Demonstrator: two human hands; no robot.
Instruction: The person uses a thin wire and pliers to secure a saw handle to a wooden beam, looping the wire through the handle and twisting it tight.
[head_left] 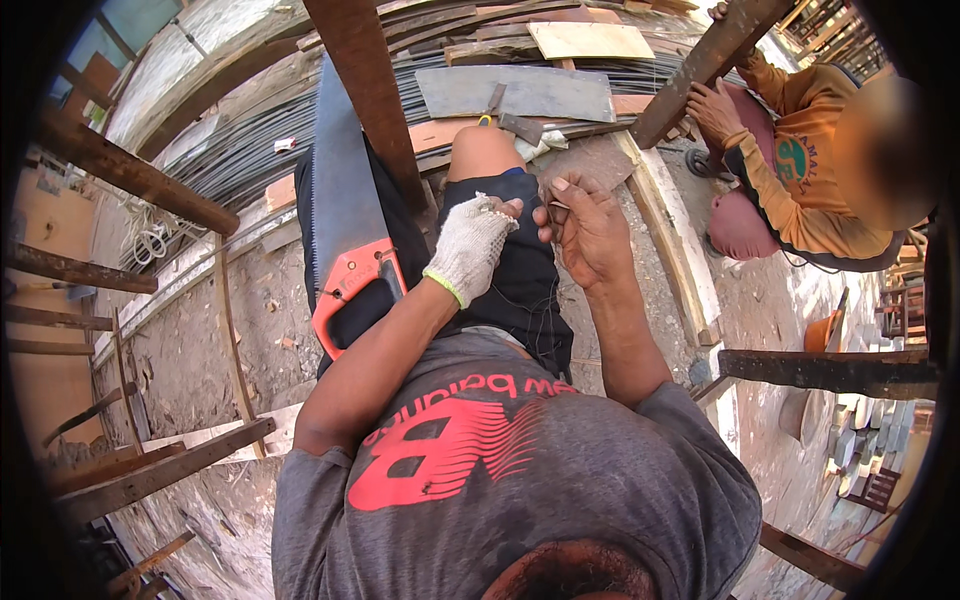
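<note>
- Curled left hand, in a white knit glove with bare fingertips showing, sits near the bare right hand; the right thumb and fingers bend in close to one another; whether either clamps on anything is too small to tell.
- Thin dark strand, wire or thread, hangs over the black shorts, just below the hands; a snag on glove or cloth could jerk it loose, or its end could prick the bare fingers.
- Handsaw lies along the left leg, its orange-red handle beside the left forearm; a shifted leg could slide it, teeth scraping whatever they meet.
- Co-worker grips a timber at the right; a slip there could tip it inward.
</note>
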